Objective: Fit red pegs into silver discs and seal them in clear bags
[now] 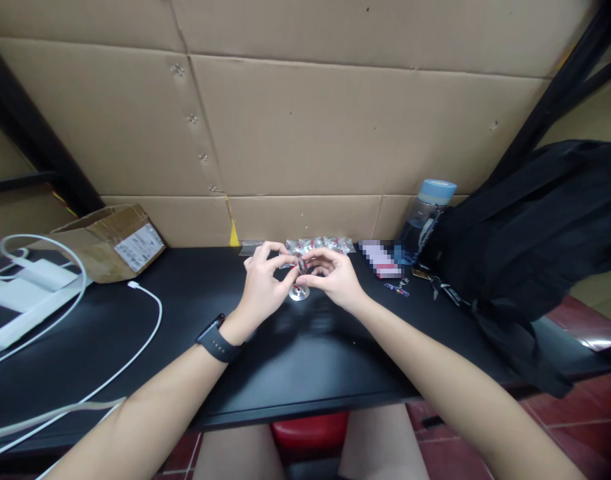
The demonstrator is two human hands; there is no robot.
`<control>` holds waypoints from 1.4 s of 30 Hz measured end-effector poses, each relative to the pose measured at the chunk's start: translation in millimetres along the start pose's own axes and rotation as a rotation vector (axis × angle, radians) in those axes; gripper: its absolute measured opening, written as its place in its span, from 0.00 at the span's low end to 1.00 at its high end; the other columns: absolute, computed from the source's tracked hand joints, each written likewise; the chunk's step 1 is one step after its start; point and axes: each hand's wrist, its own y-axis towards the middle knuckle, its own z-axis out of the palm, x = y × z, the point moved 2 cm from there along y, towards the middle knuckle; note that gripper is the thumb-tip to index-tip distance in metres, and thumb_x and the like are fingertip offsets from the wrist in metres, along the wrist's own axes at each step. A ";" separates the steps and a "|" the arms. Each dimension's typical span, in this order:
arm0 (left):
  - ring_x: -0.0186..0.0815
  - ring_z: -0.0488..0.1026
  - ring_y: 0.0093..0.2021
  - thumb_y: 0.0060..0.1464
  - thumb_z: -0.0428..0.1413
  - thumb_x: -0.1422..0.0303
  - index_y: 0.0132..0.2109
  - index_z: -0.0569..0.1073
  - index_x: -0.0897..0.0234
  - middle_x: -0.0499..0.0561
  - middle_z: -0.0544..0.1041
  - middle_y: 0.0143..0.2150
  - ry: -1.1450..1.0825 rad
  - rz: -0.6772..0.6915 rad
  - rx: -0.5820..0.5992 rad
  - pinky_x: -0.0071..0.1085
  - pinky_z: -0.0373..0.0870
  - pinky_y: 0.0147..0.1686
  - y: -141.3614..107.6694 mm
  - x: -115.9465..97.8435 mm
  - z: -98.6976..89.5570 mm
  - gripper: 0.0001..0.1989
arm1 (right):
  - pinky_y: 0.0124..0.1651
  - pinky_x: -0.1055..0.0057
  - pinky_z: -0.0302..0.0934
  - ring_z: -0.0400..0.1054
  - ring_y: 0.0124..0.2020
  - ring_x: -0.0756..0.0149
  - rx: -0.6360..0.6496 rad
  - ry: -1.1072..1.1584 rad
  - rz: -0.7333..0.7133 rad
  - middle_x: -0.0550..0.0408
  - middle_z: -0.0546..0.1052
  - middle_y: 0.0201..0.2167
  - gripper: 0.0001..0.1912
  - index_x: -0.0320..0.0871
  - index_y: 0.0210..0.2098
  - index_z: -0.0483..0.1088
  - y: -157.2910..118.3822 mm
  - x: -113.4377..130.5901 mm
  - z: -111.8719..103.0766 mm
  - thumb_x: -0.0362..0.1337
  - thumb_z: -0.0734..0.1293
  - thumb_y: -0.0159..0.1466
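Note:
Over the middle of the black table, my left hand [270, 277] and my right hand [332, 275] meet. Between their fingertips is a small dark round disc [302, 266], stood on its edge and pinched from both sides. Its exact kind is too small to make out. Just beneath the hands lies a shiny silver round piece [299, 293] with a bit of red near its centre, partly covered by the fingers. Behind the hands, clear plastic packets [335, 245] with silver and red contents lie along the cardboard wall.
At the left stand an open cardboard box [105, 243] and a white power strip [32, 310] with a white cable [158, 320] running across the table [185, 280]. At the right are a blue-capped bottle [419, 220], keys [435, 287] and a black backpack [530, 247].

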 end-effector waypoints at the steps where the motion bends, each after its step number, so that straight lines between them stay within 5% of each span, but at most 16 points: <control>1: 0.44 0.73 0.49 0.59 0.61 0.65 0.40 0.82 0.58 0.53 0.75 0.46 -0.009 -0.007 0.002 0.41 0.66 0.48 -0.4 -0.1 0.8 0.05 | 0.39 0.65 0.71 0.76 0.40 0.59 -0.002 0.009 0.011 0.52 0.79 0.40 0.28 0.45 0.40 0.73 -0.6 0.2 0.8 0.50 0.83 0.45; 7: 0.45 0.73 0.50 0.59 0.63 0.64 0.38 0.83 0.57 0.52 0.75 0.45 0.057 0.013 -0.045 0.44 0.62 0.53 -1.0 -3.0 0.1 0.05 | 0.36 0.69 0.69 0.72 0.39 0.64 0.099 -0.060 0.005 0.54 0.74 0.36 0.22 0.45 0.35 0.70 0.4 -1.3 -2.6 0.59 0.66 0.66; 13: 0.43 0.73 0.51 0.61 0.60 0.65 0.42 0.81 0.59 0.53 0.74 0.47 -0.026 0.032 -0.016 0.42 0.65 0.54 1.7 0.0 -2.4 0.06 | 0.44 0.65 0.66 0.68 0.44 0.61 0.117 -0.333 -0.155 0.51 0.71 0.40 0.16 0.44 0.35 0.71 2.9 2.0 -9.0 0.49 0.62 0.72; 17: 0.42 0.73 0.54 0.65 0.55 0.65 0.52 0.77 0.58 0.54 0.75 0.51 -0.126 0.030 0.081 0.39 0.66 0.56 3.8 7.3 -1.2 0.11 | 0.51 0.62 0.63 0.66 0.48 0.59 0.060 -0.530 -0.188 0.49 0.70 0.42 0.13 0.44 0.32 0.71 3.4 3.8 -13.1 0.42 0.64 0.71; 22: 0.45 0.74 0.52 0.57 0.63 0.62 0.42 0.82 0.55 0.51 0.79 0.48 -0.076 0.034 0.295 0.41 0.66 0.54 2.8 22.5 11.9 0.07 | 0.48 0.65 0.62 0.66 0.49 0.60 0.144 -0.510 -0.144 0.50 0.70 0.44 0.14 0.44 0.33 0.71 5.6 -1.9 -14.3 0.44 0.63 0.71; 26: 0.41 0.77 0.44 0.60 0.59 0.62 0.38 0.82 0.58 0.51 0.80 0.42 -0.123 0.016 0.391 0.35 0.69 0.47 3.6 40.3 16.0 0.08 | 0.44 0.68 0.61 0.67 0.37 0.65 0.180 -0.503 -0.078 0.56 0.71 0.34 0.15 0.44 0.35 0.69 8.2 -15.2 -15.8 0.44 0.59 0.73; 30: 0.38 0.77 0.38 0.61 0.55 0.63 0.41 0.79 0.58 0.48 0.81 0.37 -0.108 -0.031 0.518 0.31 0.69 0.40 2.9 50.6 14.6 0.09 | 0.42 0.69 0.60 0.65 0.33 0.66 0.218 -0.652 -0.090 0.56 0.72 0.33 0.07 0.43 0.36 0.70 10.6 -29.5 -20.8 0.32 0.61 0.69; 32: 0.39 0.78 0.40 0.60 0.55 0.64 0.46 0.78 0.58 0.49 0.81 0.40 -0.117 0.019 0.581 0.31 0.69 0.41 0.7 46.6 14.1 0.10 | 0.44 0.69 0.61 0.67 0.35 0.66 0.242 -0.720 -0.097 0.55 0.74 0.33 0.11 0.42 0.37 0.72 11.2 -32.0 -24.5 0.24 0.60 0.63; 36: 0.44 0.76 0.49 0.57 0.58 0.67 0.52 0.78 0.55 0.52 0.80 0.47 0.022 0.203 0.639 0.35 0.67 0.47 -5.3 33.2 14.8 0.16 | 0.41 0.69 0.61 0.67 0.33 0.66 0.421 -0.809 -0.085 0.55 0.75 0.34 0.15 0.42 0.39 0.77 8.8 -23.4 -30.9 0.23 0.66 0.56; 42: 0.42 0.78 0.42 0.61 0.57 0.69 0.43 0.81 0.55 0.52 0.82 0.41 0.096 0.217 0.623 0.33 0.67 0.43 -4.6 40.6 19.8 0.08 | 0.37 0.71 0.64 0.69 0.30 0.67 0.661 -0.791 -0.041 0.55 0.78 0.35 0.14 0.45 0.41 0.81 5.0 -11.0 -39.4 0.33 0.76 0.54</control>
